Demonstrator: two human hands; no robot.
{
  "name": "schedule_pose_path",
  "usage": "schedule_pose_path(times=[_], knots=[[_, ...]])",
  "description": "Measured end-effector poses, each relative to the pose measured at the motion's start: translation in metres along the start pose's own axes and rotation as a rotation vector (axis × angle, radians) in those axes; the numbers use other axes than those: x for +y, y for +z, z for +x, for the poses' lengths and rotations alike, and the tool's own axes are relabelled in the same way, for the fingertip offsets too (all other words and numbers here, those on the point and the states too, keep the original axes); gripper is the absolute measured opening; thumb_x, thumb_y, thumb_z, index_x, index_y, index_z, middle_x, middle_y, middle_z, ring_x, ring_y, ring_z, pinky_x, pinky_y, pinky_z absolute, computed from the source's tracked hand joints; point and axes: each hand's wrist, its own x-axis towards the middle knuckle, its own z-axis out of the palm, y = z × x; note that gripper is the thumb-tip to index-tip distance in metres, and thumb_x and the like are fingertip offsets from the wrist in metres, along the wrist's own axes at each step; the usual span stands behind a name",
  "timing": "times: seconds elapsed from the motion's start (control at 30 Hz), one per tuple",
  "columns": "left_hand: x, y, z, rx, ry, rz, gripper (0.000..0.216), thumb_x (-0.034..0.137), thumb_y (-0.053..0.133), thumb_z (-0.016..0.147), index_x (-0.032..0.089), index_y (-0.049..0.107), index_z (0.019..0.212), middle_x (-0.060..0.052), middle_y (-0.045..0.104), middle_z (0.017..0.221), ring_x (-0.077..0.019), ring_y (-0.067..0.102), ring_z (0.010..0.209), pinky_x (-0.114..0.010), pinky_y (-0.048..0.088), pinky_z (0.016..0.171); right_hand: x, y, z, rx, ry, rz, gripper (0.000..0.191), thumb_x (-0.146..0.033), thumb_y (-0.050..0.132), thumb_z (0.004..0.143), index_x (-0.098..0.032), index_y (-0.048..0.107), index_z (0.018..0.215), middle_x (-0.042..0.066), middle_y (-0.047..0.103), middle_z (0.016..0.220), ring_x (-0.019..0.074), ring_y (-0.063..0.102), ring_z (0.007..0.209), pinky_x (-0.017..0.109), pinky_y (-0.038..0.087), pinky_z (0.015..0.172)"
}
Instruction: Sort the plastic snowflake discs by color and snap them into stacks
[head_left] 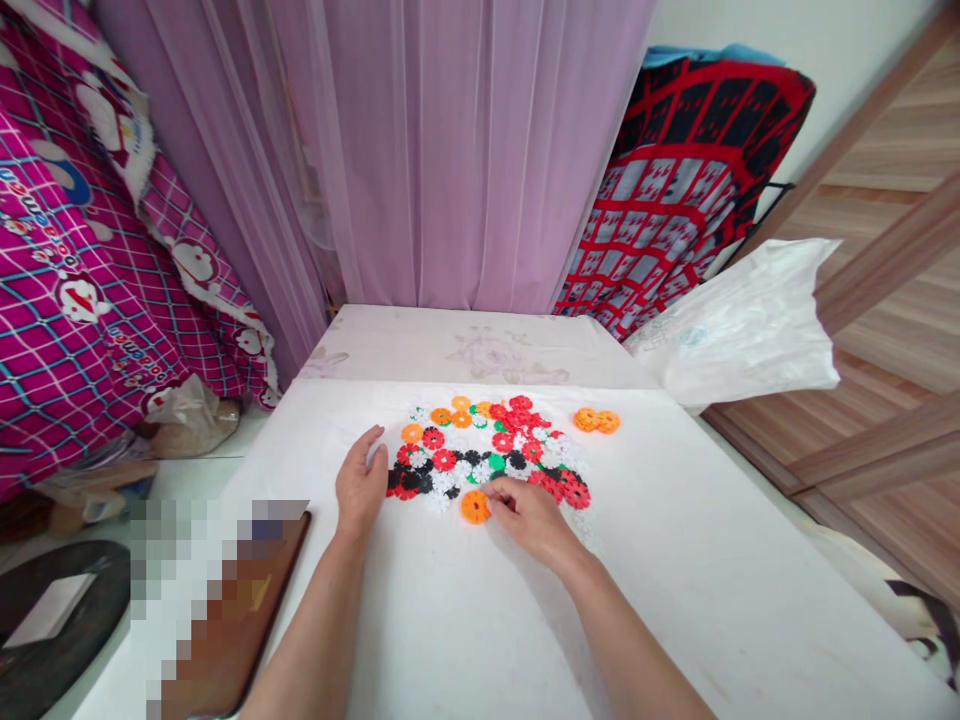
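Head view. We see the left hand (361,487) lying flat on the white-covered desk (675,600), palm down, with the fingers together and pointing away from the person. Its grip is released and holds nothing. The outer edge of this hand sits just beside the left margin of a pile of interlocking discs (487,450), a loose flat scatter of notched plastic rounds in red, black, white, orange and green. We cannot tell whether hand and pile actually touch.

The right hand (534,517) rests at the near edge of the pile, knuckles up and fingers curled toward the left. Its fingertips (501,493) meet the right rim of a single orange disc (475,507). That disc lies flat on the desk just in front of the pile, between the two hands and nearer the right one. We cannot tell whether the grip is clenched on the disc or merely touching it (the thumb is hidden under the hand).

Apart from the pile, toward the far right, we note a pair of orange discs (597,420) lying side by side and touching. A white plastic bag (742,330) lies at the desk's far right corner. A lilac curtain (450,150) hangs behind the desk, with a pink patterned blanket (67,280) to the left and a red-and-black blanket (690,190) to the right. A brown wooden board (259,590), partly blurred, lies at the near left.
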Motion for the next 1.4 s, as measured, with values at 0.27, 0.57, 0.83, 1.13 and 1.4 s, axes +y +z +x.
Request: schedule_pose_path(times=[0.27, 0.57, 0.83, 1.13, 1.4], knots=[[0.000, -0.001, 0.000, -0.002, 0.007, -0.007, 0.034, 0.029, 0.051, 0.085, 0.023, 0.066, 0.114, -0.004, 0.066, 0.127, -0.0202, 0.059, 0.120, -0.036, 0.042, 0.108, 0.000, -0.002, 0.002, 0.016, 0.014, -0.019, 0.021, -0.025, 0.052, 0.083, -0.024, 0.071, 0.092, -0.002, 0.072, 0.080, 0.0142, 0.062, 0.069, 0.024, 0.040, 0.063], [-0.007, 0.001, 0.002, -0.002, 0.015, -0.006, 0.033, 0.030, 0.051, 0.085, 0.024, 0.066, 0.114, -0.005, 0.066, 0.127, -0.0216, 0.058, 0.121, -0.039, 0.041, 0.108, -0.025, -0.023, 0.074, 0.144, -0.078, -0.420, 0.028, -0.020, 0.053, 0.087, -0.024, 0.069, 0.109, 0.005, 0.068, 0.113, 0.0187, 0.060, 0.104, 0.028, 0.042, 0.088], [-0.005, 0.001, 0.001, -0.007, 0.005, -0.011, 0.033, 0.030, 0.051, 0.085, 0.023, 0.065, 0.114, -0.005, 0.066, 0.126, -0.0215, 0.058, 0.122, -0.039, 0.042, 0.108, -0.046, -0.009, 0.130, 0.064, -0.025, -0.706, 0.041, -0.047, 0.059, 0.084, -0.014, 0.072, 0.104, 0.017, 0.062, 0.114, 0.0304, 0.054, 0.109, 0.037, 0.042, 0.090], [-0.005, 0.001, 0.001, 0.000, 0.029, -0.006, 0.032, 0.029, 0.051, 0.085, 0.025, 0.066, 0.113, -0.004, 0.067, 0.125, -0.0209, 0.059, 0.120, -0.038, 0.044, 0.107, -0.042, -0.008, 0.134, 0.044, -0.051, -0.716, 0.037, -0.038, 0.060, 0.082, -0.012, 0.069, 0.106, 0.018, 0.065, 0.111, 0.0295, 0.056, 0.108, 0.036, 0.041, 0.089], [-0.005, 0.002, 0.002, 0.009, 0.024, -0.010, 0.031, 0.029, 0.052, 0.084, 0.025, 0.067, 0.111, -0.003, 0.068, 0.124, -0.0208, 0.059, 0.120, -0.038, 0.043, 0.108, -0.042, -0.007, 0.134, -0.006, -0.074, -0.692, 0.036, -0.032, 0.063, 0.079, -0.014, 0.066, 0.110, 0.015, 0.068, 0.110, 0.0279, 0.061, 0.105, 0.033, 0.043, 0.085]])
